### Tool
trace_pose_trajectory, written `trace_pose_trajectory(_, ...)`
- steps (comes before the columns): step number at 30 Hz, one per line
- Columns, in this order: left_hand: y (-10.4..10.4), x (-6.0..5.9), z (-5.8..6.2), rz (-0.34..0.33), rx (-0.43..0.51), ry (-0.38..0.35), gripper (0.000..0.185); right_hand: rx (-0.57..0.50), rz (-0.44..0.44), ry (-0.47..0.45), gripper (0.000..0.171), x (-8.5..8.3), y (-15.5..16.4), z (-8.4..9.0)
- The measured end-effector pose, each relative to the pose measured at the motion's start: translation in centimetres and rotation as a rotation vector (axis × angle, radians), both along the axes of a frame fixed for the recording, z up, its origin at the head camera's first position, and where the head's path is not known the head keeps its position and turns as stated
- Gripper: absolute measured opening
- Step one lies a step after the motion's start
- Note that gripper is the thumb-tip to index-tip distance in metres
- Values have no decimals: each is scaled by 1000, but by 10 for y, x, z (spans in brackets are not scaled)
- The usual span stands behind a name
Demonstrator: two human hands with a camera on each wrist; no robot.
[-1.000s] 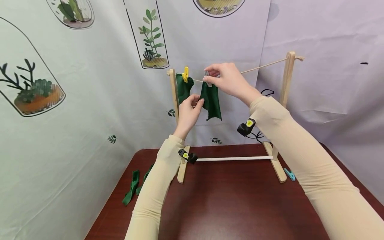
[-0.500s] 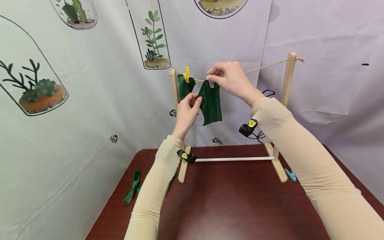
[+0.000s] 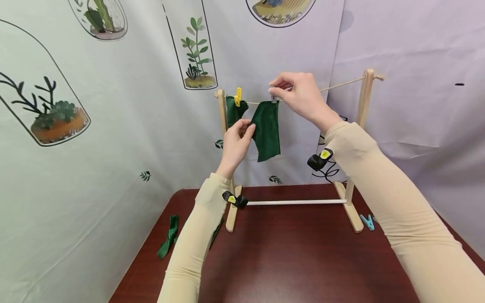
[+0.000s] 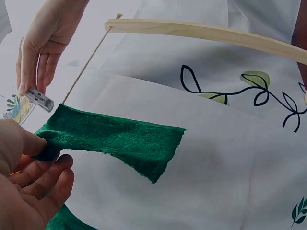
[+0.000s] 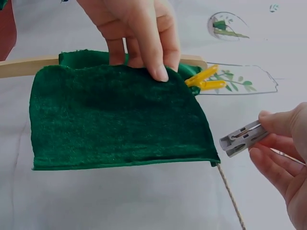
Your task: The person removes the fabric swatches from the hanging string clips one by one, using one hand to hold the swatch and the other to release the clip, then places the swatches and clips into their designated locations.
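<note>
Right hand (image 3: 299,99) pinches a grey peg (image 5: 242,138) at the cloth's (image 3: 267,134) top corner on the string (image 3: 341,85), fingers clamped on the peg. Left hand (image 3: 236,141), at 8 o'clock from the peg, pinches the green cloth's left edge between thumb and fingers. A second cloth (image 3: 234,110) hangs at 9 o'clock under a yellow peg (image 3: 238,96). Best done, I judge, by keeping the edge taut and seating the peg squarely over both cloth and string.

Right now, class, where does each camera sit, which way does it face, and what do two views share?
Head: worn on the head, facing the drying rack; both sleeved arms show.
Left wrist: looks past the left hand at the green cloth.
Right wrist: looks past the right hand holding the grey peg.
All views share the cloth and both hands.
</note>
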State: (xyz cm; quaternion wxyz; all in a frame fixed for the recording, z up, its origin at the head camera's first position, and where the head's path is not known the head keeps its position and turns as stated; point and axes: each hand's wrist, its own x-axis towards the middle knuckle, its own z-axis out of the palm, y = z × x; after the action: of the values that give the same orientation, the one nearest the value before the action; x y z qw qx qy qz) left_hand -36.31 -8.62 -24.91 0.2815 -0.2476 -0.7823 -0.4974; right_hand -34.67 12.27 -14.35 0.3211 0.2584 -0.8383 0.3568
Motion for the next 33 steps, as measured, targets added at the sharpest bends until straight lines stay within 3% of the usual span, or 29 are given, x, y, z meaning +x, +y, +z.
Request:
trace_pose_trajectory(7,-2,5,1,-17,43,24,26,-6,-3,-1,24,6,11,-1)
trace_pose_trajectory(20,-16,12,0,-10,78,35,27,-11,-77,-130,49,17,43,-5)
trace_pose_trajectory(33,-47,23,-6,-13,118,-18,28,-23,-151,-174,56,37,92,-21)
